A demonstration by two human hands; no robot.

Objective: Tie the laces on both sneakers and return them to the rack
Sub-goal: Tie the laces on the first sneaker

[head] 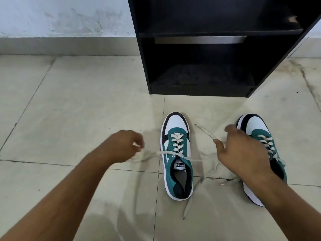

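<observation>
Both sneakers stand on the tiled floor (69, 101) in front of the black rack (199, 35), toes toward it, and neither is tied, so the task is at its first step: knotting the left-hand sneaker (177, 153). The left hand (123, 146) has its grip closed on one lace end (152, 153), drawn out sideways to the left of that shoe, while the right hand (243, 153) pinches the other lace end (206, 132) between thumb and fingers, lifted up and to the right (the fingertips are somewhat blurred, but the lace clearly runs into both hands). The right hand partly covers the right-hand sneaker (260, 136), whose own laces trail loose across the floor between the two shoes. The next move, as I judge it, calls for crossing the two held ends over the tongue and pulling the first half-knot snug, then forming the loops; care is needed not to catch the other shoe's stray lace, which lies just beside the working one. The rack's lower shelf (201, 79) looks bare and ready for the pair.
</observation>
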